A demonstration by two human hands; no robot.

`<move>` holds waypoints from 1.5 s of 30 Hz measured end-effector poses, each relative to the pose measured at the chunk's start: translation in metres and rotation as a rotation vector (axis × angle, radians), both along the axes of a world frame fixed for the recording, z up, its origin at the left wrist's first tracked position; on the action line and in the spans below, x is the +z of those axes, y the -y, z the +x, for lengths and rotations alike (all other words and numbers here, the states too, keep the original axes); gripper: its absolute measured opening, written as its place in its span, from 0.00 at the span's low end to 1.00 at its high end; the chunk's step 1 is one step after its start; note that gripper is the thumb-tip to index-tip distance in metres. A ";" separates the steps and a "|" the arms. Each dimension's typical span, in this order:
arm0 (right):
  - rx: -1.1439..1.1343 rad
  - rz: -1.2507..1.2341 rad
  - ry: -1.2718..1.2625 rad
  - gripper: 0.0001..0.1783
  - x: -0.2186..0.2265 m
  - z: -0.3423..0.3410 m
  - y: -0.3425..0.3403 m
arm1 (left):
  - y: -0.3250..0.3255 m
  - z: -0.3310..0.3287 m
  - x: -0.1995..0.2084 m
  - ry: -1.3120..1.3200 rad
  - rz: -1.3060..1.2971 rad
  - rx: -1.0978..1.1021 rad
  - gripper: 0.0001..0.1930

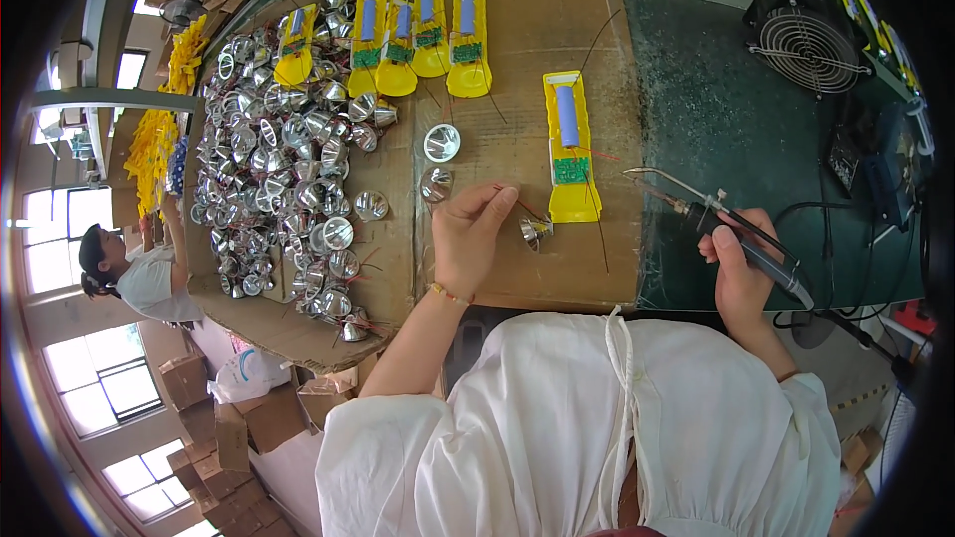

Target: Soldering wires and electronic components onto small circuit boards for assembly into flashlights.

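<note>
My left hand (468,237) pinches a thin red wire that runs to a small silver reflector cone (534,230) lying on the cardboard sheet (527,60). Just right of it lies a yellow flashlight half-shell (570,147) with a blue battery and a green circuit board inside. My right hand (741,273) grips a soldering iron (741,236), its metal tip pointing left toward the shell and held above the green mat. Two more silver reflectors (441,142) lie left of the shell.
A big heap of silver reflectors (284,159) covers the left cardboard. Several yellow shells (428,35) line the far edge. A black fan (804,35) stands at the back right, cables beside it. Another person (129,273) sits at left; cardboard boxes (214,418) lie below.
</note>
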State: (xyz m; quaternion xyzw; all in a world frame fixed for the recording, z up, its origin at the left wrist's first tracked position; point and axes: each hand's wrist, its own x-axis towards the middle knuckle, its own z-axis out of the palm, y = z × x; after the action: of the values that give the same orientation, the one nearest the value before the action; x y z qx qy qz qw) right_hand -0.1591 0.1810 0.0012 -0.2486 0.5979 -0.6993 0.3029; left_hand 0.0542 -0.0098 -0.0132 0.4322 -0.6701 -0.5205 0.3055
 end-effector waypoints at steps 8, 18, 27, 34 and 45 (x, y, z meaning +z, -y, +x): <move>0.177 0.040 -0.425 0.11 0.005 0.011 0.024 | -0.021 -0.023 -0.006 -0.076 0.100 0.047 0.06; 0.098 0.042 -0.367 0.10 -0.014 0.013 0.029 | -0.020 -0.037 0.000 0.347 -0.352 -0.157 0.08; 0.183 0.102 -0.346 0.08 -0.015 0.012 0.027 | -0.012 -0.042 0.005 0.392 -0.226 -0.204 0.08; 0.163 0.089 -0.333 0.09 -0.011 0.013 0.026 | -0.008 -0.041 0.005 0.389 -0.169 -0.225 0.09; 0.143 0.061 -0.217 0.10 -0.017 0.014 0.023 | -0.008 -0.041 0.003 0.381 -0.204 -0.212 0.08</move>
State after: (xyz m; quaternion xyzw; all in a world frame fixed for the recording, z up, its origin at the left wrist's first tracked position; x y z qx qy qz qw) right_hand -0.1455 0.1581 -0.0155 -0.3556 0.6289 -0.6264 0.2928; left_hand 0.0135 -0.0018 -0.0104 0.4168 -0.8063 -0.3883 0.1595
